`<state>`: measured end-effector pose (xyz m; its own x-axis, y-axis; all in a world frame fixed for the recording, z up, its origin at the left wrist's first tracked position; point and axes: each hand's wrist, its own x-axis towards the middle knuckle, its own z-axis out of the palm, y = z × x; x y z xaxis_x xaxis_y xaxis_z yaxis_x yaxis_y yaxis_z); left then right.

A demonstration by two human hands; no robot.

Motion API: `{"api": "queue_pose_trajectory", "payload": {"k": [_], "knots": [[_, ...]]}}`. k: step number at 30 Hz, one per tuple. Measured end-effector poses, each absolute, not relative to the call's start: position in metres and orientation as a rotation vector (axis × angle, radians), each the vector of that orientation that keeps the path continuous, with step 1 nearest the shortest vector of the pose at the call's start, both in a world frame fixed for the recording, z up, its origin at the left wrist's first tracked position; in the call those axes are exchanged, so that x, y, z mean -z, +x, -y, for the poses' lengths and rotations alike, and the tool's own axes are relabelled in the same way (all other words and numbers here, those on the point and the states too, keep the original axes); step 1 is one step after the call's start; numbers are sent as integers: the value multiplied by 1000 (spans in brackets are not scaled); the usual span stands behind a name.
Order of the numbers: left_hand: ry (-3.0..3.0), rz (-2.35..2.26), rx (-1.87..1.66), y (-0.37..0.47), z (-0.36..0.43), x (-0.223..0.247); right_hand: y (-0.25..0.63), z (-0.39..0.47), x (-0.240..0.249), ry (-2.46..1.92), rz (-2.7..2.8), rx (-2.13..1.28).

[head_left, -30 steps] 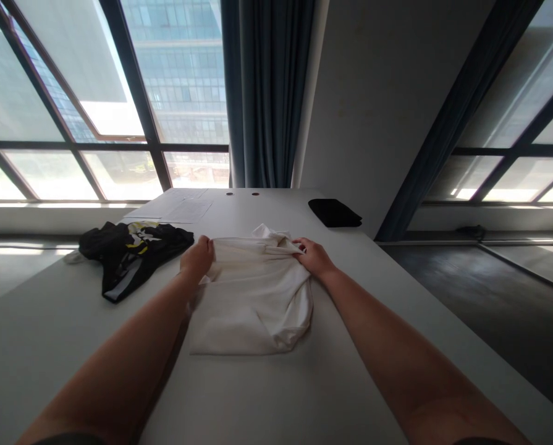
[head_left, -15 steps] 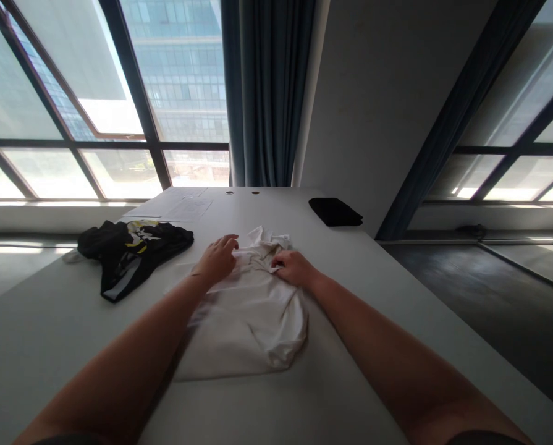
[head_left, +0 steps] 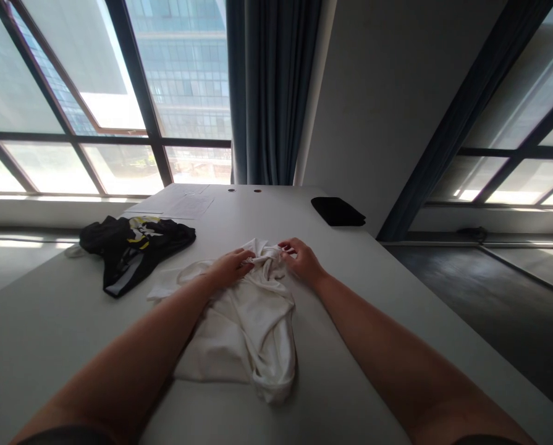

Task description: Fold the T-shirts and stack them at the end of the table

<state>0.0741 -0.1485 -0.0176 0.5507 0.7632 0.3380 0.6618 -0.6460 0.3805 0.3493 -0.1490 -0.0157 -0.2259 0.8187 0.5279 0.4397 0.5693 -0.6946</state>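
Observation:
A white shirt [head_left: 230, 346] lies rumpled on the white table in front of me, with a sleeve-like part spread to the left and its far end bunched up. My left hand [head_left: 232, 267] is closed on the bunched cloth from the left, its fingertips among the folds. On the other side, my right hand [head_left: 303, 261] pinches the far right edge of the same cloth between thumb and fingers. The shirt's lower part hangs together in long folds toward me, flat on the tabletop.
Left on the table [head_left: 341, 371] is a crumpled black garment [head_left: 141, 244] with yellow and white print. Sheets of paper [head_left: 188, 206] lie behind it. A folded black cloth [head_left: 337, 211] sits at the right edge. Beyond stand a blue curtain [head_left: 271, 93] and windows.
My left hand has come down onto the cloth and closed. The right hand has shifted to the shirt's far right edge. The shirt's right side has gathered inward into folds.

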Motion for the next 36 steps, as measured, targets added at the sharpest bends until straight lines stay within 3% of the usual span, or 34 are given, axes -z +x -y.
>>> {"api": "queue_pose_trajectory", "payload": {"k": [5,14,18,26,36], "knots": [[2669,-1131,-778,74,151,18,364,140,26,-1080,2178,-439],[2830,-1097,-724,74,156,7,364,139,24,-1169,2001,-318],[2799,-1092,-710,76,156,7,365,136,30,-1092,1929,-457],[2657,-1312,-681,80,156,8,349,146,25,-975,1912,-1049],[2663,-1140,-704,80,153,14,344,138,37,-1152,1604,-963]]}}
